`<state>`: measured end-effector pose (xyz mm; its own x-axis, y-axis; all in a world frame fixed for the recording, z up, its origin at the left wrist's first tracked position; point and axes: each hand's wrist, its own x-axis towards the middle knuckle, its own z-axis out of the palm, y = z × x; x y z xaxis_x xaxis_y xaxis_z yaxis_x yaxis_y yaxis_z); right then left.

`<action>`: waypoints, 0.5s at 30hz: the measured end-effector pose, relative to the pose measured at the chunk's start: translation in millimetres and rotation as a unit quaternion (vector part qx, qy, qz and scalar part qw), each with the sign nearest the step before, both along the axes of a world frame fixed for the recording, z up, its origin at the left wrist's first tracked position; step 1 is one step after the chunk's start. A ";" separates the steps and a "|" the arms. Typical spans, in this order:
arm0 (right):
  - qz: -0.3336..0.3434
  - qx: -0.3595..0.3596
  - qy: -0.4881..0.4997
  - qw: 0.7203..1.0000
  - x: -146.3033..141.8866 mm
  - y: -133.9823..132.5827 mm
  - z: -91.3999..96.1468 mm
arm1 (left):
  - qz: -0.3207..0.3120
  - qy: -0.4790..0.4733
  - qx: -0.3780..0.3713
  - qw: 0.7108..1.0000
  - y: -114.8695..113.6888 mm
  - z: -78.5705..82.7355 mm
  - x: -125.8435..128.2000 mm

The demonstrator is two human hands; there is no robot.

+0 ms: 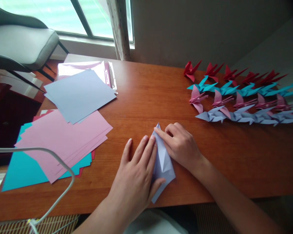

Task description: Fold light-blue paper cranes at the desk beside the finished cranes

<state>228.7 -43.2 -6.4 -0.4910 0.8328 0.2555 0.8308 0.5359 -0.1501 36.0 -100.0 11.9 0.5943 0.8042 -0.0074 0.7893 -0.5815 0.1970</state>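
A partly folded sheet of pale lavender origami paper [164, 159] lies near the table's front edge, its narrow tip pointing away from me. My left hand [136, 175] rests flat over the paper's left side, fingers stretched out and spread, thumb across its lower part. At the tip, my right hand [182, 144] presses its index finger on the paper's right edge. Its other fingers are curled in, and the thumb is mostly hidden beneath. Part of the paper is covered by my left hand.
Pale blue-grey sheets [79, 94], pink sheets [65, 139] and turquoise sheets [21, 172] are stacked left, beside a plastic packet [107, 73]. Folded cranes stand in rows at right: red [190, 71], turquoise [205, 86], pink [196, 99], lavender [215, 115]. A white cable [63, 164] loops at front left.
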 end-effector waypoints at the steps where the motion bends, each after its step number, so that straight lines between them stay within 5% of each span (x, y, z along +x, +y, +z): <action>1: -0.005 0.000 -0.005 1.000 -0.2 0.2 0.1 | -0.002 0.000 0.000 1.000 0.1 0.1 -0.1; 15: -0.026 -0.019 -0.021 0.999 -3.1 0.7 -1.5 | 0.003 -0.003 0.005 1.000 -1.2 -1.4 0.5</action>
<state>225.6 -42.5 -7.9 -0.4560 0.8665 0.2031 0.8639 0.4858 -0.1329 36.5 -101.2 10.5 0.5891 0.8081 0.0036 0.7919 -0.5782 0.1963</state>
